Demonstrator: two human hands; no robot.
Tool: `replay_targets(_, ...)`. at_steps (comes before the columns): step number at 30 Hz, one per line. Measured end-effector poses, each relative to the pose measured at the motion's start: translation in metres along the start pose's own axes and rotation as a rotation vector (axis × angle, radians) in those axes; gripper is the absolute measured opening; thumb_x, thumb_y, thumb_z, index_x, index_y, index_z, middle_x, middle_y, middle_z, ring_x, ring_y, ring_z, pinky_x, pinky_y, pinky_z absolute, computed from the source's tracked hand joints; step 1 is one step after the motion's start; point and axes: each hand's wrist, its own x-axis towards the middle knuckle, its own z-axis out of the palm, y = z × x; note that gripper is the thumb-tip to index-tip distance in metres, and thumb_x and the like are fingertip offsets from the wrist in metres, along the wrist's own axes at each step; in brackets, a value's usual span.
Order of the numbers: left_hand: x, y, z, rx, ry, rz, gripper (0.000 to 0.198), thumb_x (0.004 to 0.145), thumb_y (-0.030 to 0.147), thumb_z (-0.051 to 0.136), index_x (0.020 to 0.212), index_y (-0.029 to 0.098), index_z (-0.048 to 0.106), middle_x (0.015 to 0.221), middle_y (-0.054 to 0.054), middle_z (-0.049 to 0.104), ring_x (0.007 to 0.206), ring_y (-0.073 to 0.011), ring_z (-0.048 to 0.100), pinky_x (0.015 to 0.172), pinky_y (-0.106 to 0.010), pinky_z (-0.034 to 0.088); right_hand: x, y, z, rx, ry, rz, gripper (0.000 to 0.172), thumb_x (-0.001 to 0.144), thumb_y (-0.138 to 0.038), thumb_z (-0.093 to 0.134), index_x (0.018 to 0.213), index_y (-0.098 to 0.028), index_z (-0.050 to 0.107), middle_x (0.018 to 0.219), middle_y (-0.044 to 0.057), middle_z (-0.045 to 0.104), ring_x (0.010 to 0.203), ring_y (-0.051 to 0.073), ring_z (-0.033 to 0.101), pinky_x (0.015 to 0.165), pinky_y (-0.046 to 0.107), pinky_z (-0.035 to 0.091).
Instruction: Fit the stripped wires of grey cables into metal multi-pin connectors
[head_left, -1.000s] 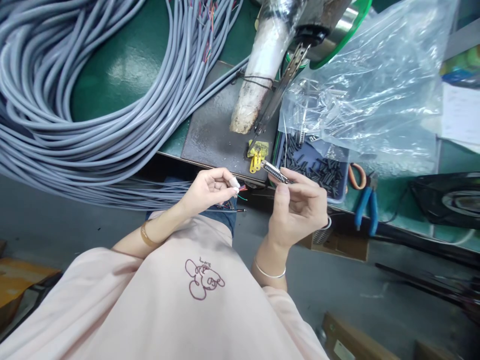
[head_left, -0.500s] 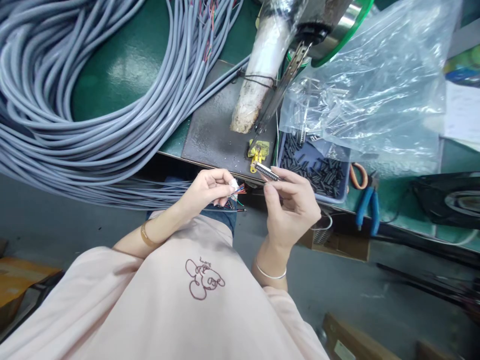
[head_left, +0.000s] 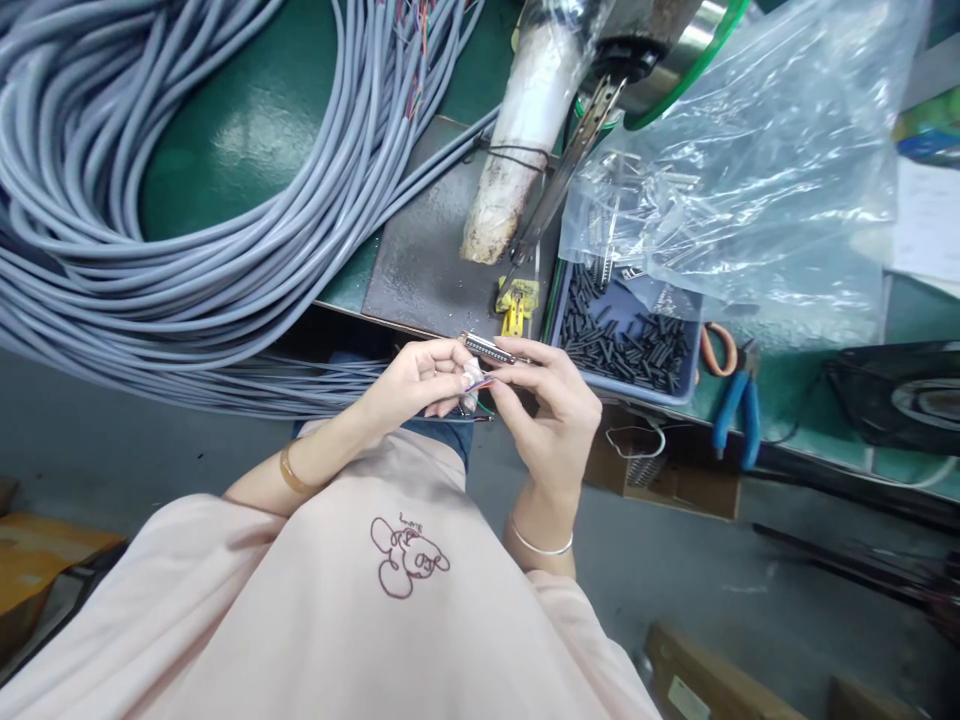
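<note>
My left hand (head_left: 424, 380) pinches the end of a grey cable, whose thin coloured wires (head_left: 478, 384) stick out past its fingertips. A multi-pin connector (head_left: 489, 348) with a metal shell is gripped in my right hand (head_left: 551, 410), between the upper fingers. The thumb and forefinger of that same hand touch the wire ends. Just beyond the connector, a yellow holder (head_left: 516, 305) sits at the edge of a dark plate (head_left: 427, 260). Above it, a soldering iron's metal arm (head_left: 559, 185) slants down beside a white wrapped tube (head_left: 502, 180).
Large coils of grey cable (head_left: 247, 270) cover the left of the green table. A blue bin (head_left: 694, 365) of small black sleeves stands to the right, partly under a clear plastic bag (head_left: 757, 180). Blue-handled pliers (head_left: 737, 410) lie by the table edge, near a black fan (head_left: 900, 395).
My right hand has moved left with the connector, away from the yellow holder, and its thumb and forefinger now meet the wires. My left hand has barely moved.
</note>
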Motion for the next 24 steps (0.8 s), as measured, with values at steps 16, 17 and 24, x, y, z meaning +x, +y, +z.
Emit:
replay_targets(16, -0.012, -0.014, 0.017, 0.546, 0.293, 0.529, 0.003, 0.091, 0.018, 0.062, 0.088, 0.018, 0.062, 0.067, 0.003, 0.068, 0.049, -0.0057, 0.059, 0.053, -0.016, 0.049, 0.001, -0.004, 0.010, 0.324, 0.033, 0.308, 0.010, 0.086, -0.017, 0.071, 0.079, -0.023, 0.072, 0.114, 0.003, 0.075, 0.103, 0.016, 0.076, 0.090, 0.030, 0.065)
replay_targets(17, -0.012, -0.014, 0.017, 0.525, 0.285, 0.510, 0.004, 0.091, 0.017, 0.061, 0.087, 0.018, 0.061, 0.066, 0.003, 0.067, 0.048, -0.0054, 0.058, 0.052, -0.016, 0.049, 0.001, -0.005, 0.011, 0.324, 0.034, 0.311, 0.009, 0.086, -0.017, 0.071, 0.079, -0.023, 0.072, 0.114, 0.003, 0.074, 0.103, 0.016, 0.076, 0.090, 0.030, 0.066)
replay_targets(24, -0.007, -0.009, 0.019, 0.225, 0.353, 0.330, 0.015, 0.081, 0.024, 0.071, 0.075, 0.017, 0.058, 0.057, 0.006, 0.057, 0.041, -0.0034, 0.047, 0.041, -0.015, 0.039, -0.004, -0.003, 0.019, 0.206, 0.085, 0.262, 0.010, 0.092, -0.028, 0.067, 0.084, -0.022, 0.068, 0.115, 0.006, 0.074, 0.101, 0.020, 0.076, 0.087, 0.037, 0.066)
